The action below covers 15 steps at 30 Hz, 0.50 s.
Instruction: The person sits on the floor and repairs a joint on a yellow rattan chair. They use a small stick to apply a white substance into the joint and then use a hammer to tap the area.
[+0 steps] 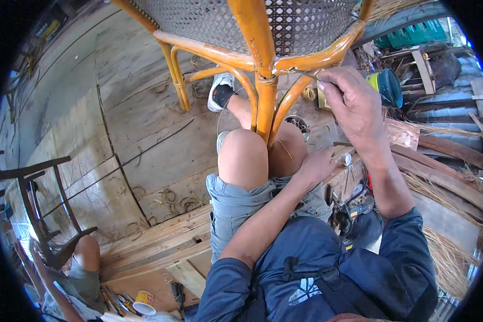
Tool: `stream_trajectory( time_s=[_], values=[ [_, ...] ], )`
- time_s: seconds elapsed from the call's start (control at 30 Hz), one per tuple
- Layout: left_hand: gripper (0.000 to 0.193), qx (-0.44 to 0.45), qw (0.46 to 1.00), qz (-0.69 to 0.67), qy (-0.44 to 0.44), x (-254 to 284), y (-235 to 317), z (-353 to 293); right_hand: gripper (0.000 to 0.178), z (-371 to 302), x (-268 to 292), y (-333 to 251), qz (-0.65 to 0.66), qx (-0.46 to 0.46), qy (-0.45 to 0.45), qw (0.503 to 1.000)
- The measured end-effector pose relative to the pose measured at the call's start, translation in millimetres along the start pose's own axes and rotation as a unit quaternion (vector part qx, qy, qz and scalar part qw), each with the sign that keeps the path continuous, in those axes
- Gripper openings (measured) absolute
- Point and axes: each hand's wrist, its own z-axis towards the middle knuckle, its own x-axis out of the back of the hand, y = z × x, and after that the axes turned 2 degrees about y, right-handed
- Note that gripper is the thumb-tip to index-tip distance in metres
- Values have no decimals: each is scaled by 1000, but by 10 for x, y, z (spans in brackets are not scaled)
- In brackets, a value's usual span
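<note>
In front of me stands an orange-brown rattan chair (pixel 265 99) with a grey woven panel (pixel 198 27); one of its legs comes down between my knees. Raised at the right, my right hand (pixel 354 99) pinches a thin, dark, slender piece (pixel 310 75) against the joint where the curved rail meets the leg. Whether it is a tool or a strip, I cannot tell. My left hand (pixel 319 165) is low beside my right knee, with fingers curled, close to a small shiny object (pixel 348 160). What those fingers hold, if anything, is hidden.
A teal bucket (pixel 389 88) with a yellow-green part stands at the right, near wood pieces and loose fibre strands (pixel 448 263). Tools (pixel 354 212) lie beside my right thigh. At lower left are a dark chair frame (pixel 35 209), another person's knee (pixel 87 252) and a yellow cup (pixel 144 301).
</note>
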Motion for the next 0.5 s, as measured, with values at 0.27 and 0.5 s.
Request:
stream_trajectory(
  time_s=[0.27,0.5],
  values=[
    [35,-3,1000,11,-3,-40,-21,-24,13,163,-23,-53,7,43,-28,999],
    [36,0,1000,19,-23,-62,-13,-37,23,221,-54,193,48,59,-55,996]
  ],
)
